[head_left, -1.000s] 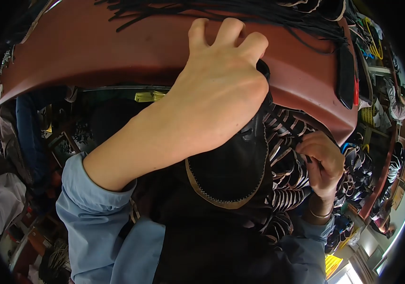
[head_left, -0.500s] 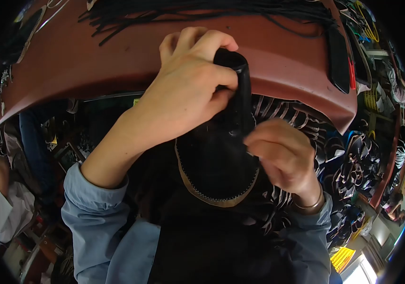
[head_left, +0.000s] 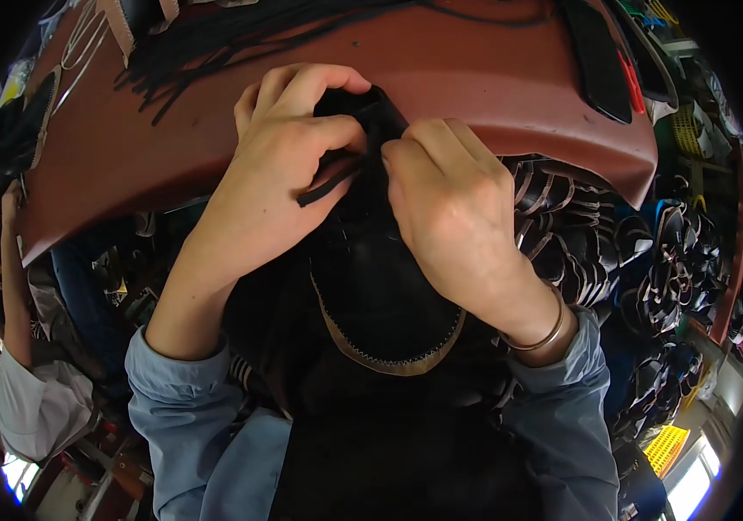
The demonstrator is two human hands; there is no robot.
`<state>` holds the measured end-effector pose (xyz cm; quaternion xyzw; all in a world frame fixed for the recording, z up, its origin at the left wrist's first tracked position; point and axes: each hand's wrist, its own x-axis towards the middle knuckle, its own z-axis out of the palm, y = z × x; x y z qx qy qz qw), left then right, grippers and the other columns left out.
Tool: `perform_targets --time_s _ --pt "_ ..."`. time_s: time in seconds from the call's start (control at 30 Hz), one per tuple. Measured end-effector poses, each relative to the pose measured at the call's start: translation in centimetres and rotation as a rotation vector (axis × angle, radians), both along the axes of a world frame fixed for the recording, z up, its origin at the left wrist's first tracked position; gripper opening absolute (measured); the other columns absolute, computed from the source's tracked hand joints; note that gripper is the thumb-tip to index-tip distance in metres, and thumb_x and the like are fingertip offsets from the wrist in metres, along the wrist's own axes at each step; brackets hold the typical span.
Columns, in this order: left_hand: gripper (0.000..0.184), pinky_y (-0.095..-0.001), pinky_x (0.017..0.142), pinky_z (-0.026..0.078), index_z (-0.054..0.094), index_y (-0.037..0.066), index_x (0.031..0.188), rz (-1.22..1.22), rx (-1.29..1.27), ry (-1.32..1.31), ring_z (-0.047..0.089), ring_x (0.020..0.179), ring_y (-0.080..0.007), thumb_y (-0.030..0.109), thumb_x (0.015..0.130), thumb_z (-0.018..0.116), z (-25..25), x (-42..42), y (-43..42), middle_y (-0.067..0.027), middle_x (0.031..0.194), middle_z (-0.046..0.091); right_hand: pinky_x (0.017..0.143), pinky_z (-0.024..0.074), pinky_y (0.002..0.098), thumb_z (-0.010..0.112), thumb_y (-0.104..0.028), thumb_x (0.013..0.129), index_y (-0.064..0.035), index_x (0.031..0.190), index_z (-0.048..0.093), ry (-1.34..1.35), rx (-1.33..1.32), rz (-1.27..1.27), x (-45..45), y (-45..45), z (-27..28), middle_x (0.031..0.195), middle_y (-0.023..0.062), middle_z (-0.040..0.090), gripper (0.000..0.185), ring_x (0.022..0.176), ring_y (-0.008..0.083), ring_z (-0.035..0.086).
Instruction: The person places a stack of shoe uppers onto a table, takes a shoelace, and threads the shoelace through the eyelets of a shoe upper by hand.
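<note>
Well, left hand (head_left: 280, 169): I see its fingers curled around the upper end of the black shoe upper (head_left: 380, 291), a dark strip (head_left: 312, 196) crossing its palm side.
Right hand (head_left: 456, 215): fingers bent in against the upper's other side; I cannot tell what they pinch.
Shoe upper: between my view of both forearms, rounded, zigzag-stitched end toward the wearer, at the edge of the reddish-brown table (head_left: 476, 65).
Tabletop: black strips (head_left: 207, 56) lie beyond the hands.
Far left: another person's pale sleeve (head_left: 42, 404).
</note>
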<state>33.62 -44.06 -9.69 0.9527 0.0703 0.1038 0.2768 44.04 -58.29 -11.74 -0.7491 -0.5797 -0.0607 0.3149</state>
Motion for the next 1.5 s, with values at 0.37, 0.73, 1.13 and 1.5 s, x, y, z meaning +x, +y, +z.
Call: perform_targets --time_s 0.37,0.73,1.13,1.5 --pt "0.054 -0.0416 0.086 0.038 0.059 0.006 0.105 0.302 -0.015 -0.421 0.049 0.098 -0.0286 0.022 0.058 0.082 -2.1 -3.8 -2.9 -0.0111 0.11 0.053 0.06 0.0473 0.0258 0.06 0.009 0.073 0.0037 0.08 0.059 0.206 0.052 -0.107 5.0 -3.1 -0.2 0.078 0.0098 0.059 0.009 0.062 0.0163 0.058" --pt "0.019 -0.0347 0.066 0.046 0.058 0.003 0.092 0.444 0.215 -0.229 0.057 0.073 -0.0261 -0.001 0.076 0.068 0.2 -6.6 -0.8 -0.01 0.083 0.058 0.065 0.0475 0.0263 0.062 0.008 0.073 0.0037 0.083 0.06 0.276 -0.041 0.056 4.2 -1.5 -0.6 0.078 0.0105 0.06 0.011 0.071 0.018 0.06" --pt "0.019 -0.0208 0.072 0.047 0.054 -0.001 0.1 0.341 -0.463 -0.456 0.057 0.076 -0.0089 -0.009 0.084 0.059 -0.8 -4.7 -1.2 -0.0051 0.091 0.058 0.071 0.0458 0.031 0.07 -0.004 0.076 -0.002 0.091 0.069 0.361 -0.042 0.423 1.8 4.6 2.5 0.085 0.0084 0.063 0.016 0.08 0.0215 0.058" --pt "0.029 -0.0334 0.058 0.046 0.056 0.003 0.095 0.339 -0.349 -0.394 0.06 0.064 -0.0268 -0.009 0.069 0.059 -4.1 -5.7 -1.7 -0.0106 0.072 0.059 0.065 0.0429 0.0301 0.068 0.002 0.074 -0.0012 0.089 0.069 0.385 -0.126 0.415 1.1 5.4 2.5 0.076 0.0061 0.06 0.015 0.073 0.0205 0.054"
